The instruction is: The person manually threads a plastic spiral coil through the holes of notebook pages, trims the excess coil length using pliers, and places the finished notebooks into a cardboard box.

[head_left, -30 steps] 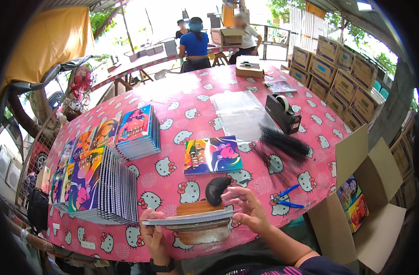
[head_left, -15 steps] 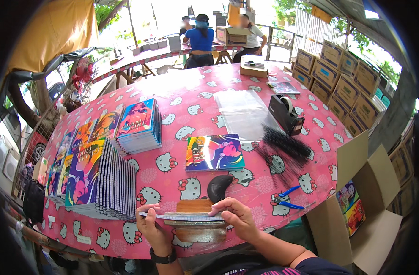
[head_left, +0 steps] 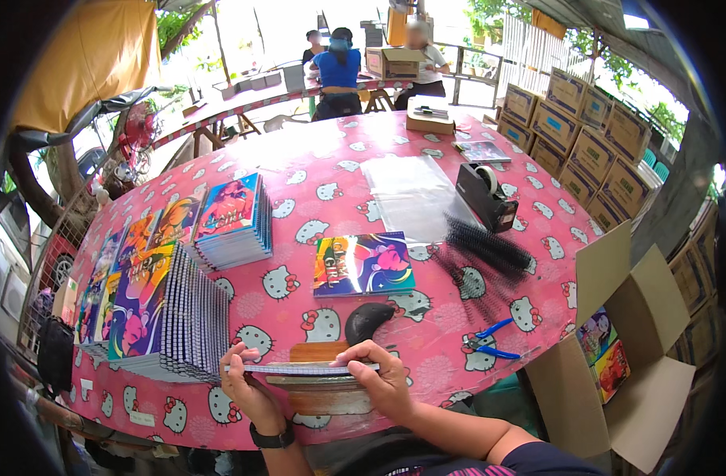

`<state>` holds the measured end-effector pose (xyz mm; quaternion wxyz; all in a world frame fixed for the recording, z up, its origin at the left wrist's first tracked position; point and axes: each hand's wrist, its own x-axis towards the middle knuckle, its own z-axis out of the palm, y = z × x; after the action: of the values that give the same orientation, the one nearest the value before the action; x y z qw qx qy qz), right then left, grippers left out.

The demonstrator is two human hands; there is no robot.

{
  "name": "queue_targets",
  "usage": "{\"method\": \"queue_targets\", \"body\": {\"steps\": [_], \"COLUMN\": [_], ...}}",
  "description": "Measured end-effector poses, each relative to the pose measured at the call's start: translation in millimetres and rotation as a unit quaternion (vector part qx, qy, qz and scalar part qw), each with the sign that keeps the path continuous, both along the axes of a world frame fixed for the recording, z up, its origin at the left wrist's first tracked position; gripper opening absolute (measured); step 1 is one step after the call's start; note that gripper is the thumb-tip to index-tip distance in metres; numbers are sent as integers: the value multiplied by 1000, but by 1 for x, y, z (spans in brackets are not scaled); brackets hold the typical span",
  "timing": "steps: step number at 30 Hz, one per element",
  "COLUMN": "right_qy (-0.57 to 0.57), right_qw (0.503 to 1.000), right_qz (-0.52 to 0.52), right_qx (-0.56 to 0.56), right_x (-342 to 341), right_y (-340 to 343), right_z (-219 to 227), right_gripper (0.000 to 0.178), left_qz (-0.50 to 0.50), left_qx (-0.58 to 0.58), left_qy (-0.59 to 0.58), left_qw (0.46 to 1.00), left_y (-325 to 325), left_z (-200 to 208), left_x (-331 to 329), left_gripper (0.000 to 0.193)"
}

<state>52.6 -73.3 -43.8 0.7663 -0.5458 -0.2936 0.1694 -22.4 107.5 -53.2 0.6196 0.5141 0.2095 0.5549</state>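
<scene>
Between my two hands I hold a thin notebook [head_left: 306,370] edge-on, its row of binding showing as a pale dotted strip. My left hand [head_left: 250,390] pinches its left end, thumb and fingers closed on it. Toward the other end, my right hand [head_left: 383,382] grips the edge with bent fingers. Just below the notebook is a brown wooden block [head_left: 319,403] with a ridge across it, partly covered by the notebook. A black curved object [head_left: 369,321] lies just beyond my right hand. Farther off, a colourful notebook [head_left: 363,266] lies flat.
Notebook stacks [head_left: 192,317] fill the table's left side. To the right lie blue-handled cutters [head_left: 494,347], black spiral coils [head_left: 490,247], a tape dispenser [head_left: 488,198] and clear plastic sheets [head_left: 406,186]. An open carton [head_left: 652,412] stands off the table's right edge. People work at a far table.
The whole view has shifted slightly. My right hand has moved a little left along the notebook's edge. Both hands keep hold of the notebook.
</scene>
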Motion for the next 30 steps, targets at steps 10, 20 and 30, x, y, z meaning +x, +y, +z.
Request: {"method": "queue_targets", "body": {"steps": [10,20,30], "right_qy": [-364,-276,-384], "right_qw": [667,748,719], "right_qz": [-411,-374,-367], "right_qx": [-504,-474,-449], "right_x": [197,226,224], "right_y": [-141,-156,-142], "right_z": [-30,-58,-28], "right_gripper": [34,25,30], "left_qz": [-74,-35,-15], "left_qx": [-8,17,46], "left_qy": [-15,26,50], "left_qw": [997,999,998], "left_y": [-7,-10,-7], "left_z": [3,8,2], "left_x": [-2,-1,-4], "left_gripper": [17,24,28]}}
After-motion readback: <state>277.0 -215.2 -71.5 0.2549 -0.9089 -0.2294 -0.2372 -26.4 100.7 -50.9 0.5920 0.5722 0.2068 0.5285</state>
